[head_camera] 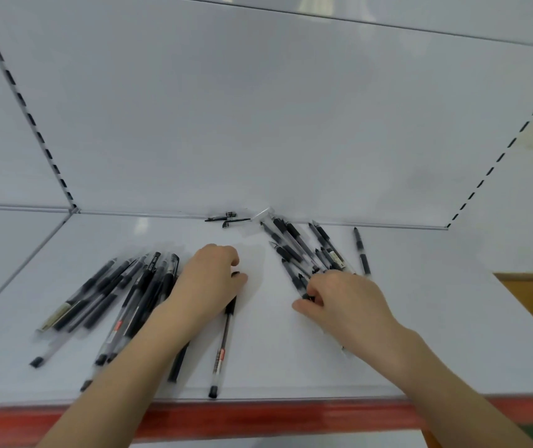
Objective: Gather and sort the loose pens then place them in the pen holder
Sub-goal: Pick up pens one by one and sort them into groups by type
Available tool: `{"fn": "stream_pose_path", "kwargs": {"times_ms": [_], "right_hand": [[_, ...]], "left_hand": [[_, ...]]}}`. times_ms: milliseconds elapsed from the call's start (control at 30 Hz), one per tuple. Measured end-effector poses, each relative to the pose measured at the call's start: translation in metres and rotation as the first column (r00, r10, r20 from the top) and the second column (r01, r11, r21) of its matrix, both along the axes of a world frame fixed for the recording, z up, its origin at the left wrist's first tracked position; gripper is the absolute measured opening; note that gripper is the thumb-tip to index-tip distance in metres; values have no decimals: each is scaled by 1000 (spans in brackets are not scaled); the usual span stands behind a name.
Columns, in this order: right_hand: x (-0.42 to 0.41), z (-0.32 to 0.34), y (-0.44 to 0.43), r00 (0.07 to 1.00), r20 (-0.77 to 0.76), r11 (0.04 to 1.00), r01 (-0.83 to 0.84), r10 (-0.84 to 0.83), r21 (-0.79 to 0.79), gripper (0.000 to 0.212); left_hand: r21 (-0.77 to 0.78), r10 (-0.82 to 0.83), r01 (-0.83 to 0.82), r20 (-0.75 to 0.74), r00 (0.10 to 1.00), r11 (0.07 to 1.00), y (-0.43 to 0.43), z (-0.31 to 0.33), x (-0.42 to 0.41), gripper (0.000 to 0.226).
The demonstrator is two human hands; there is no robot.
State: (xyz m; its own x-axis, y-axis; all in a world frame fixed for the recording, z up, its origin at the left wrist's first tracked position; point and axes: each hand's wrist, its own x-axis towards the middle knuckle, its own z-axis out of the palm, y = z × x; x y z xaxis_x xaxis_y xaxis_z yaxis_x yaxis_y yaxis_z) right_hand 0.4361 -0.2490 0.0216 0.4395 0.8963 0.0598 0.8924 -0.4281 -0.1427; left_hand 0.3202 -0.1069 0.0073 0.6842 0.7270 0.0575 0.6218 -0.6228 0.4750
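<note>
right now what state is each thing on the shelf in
left hand: fingers curled on a black capped pen
right hand: fingers pinching into the right heap of black pens
left heap of black pens: lying fanned, capped
lone black pen: lying apart, far right

1. You are looking down at a white shelf (420, 334) with a red strip (258, 418) along its front edge.
2. On your left lies a fanned heap of black pens (123, 295), overlapping one another.
3. A single pen (223, 347) lies apart near the middle, its capped end almost at the front edge.
4. On your right lies a second cluster of pens (300, 250), crossing each other.
5. One lone pen (361, 252) lies just right of that cluster.
6. At the back edge, a few small black pen parts (226, 218) lie near a clear cap (263, 213).
</note>
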Motion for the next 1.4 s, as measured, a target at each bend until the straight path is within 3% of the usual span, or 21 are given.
{"fn": "stream_pose_path", "kwargs": {"times_ms": [200, 367, 467, 633, 867, 1067, 1133, 1200, 1300, 1400], "right_hand": [[-4, -3, 14, 999, -47, 993, -5, -1, -115, 40], [3, -1, 2, 944, -328, 996, 47, -19, 78, 27], [8, 8, -8, 917, -399, 975, 110, -24, 195, 20], [11, 5, -16, 859, -512, 968, 151, -29, 200, 2], [20, -1, -23, 809, -586, 959, 204, -52, 196, 25], [19, 1, -16, 796, -605, 950, 198, -12, 242, 21], [18, 4, -14, 787, -616, 940, 199, 16, 279, 20], [16, 8, -12, 769, -636, 922, 196, 66, 333, 20], [12, 13, -8, 726, -674, 877, 229, 136, 423, 18], [7, 20, -5, 709, -681, 848, 237, 183, 475, 14]], "left_hand": [[-2, 8, -8, 67, 998, 1000, 5, -1, -1, 27], [35, -17, 14, 90, 996, 999, 16, 0, 3, 23], [83, -58, 52, 79, 995, 995, 30, 1, 20, 26], [180, -131, 125, 22, 991, 976, 51, 0, 57, 30], [193, -127, 143, -96, 987, 971, 58, -4, 73, 30], [191, -137, 154, -100, 985, 969, 54, -1, 68, 16], [157, -156, 159, -31, 987, 975, 53, 2, 61, 19], [45, -154, 149, 170, 973, 988, 49, 9, 49, 15], [-232, -92, 237, 502, 860, 944, 32, 27, 25, 14], [-265, -83, 315, 631, 771, 911, 16, 38, 3, 20]]}}
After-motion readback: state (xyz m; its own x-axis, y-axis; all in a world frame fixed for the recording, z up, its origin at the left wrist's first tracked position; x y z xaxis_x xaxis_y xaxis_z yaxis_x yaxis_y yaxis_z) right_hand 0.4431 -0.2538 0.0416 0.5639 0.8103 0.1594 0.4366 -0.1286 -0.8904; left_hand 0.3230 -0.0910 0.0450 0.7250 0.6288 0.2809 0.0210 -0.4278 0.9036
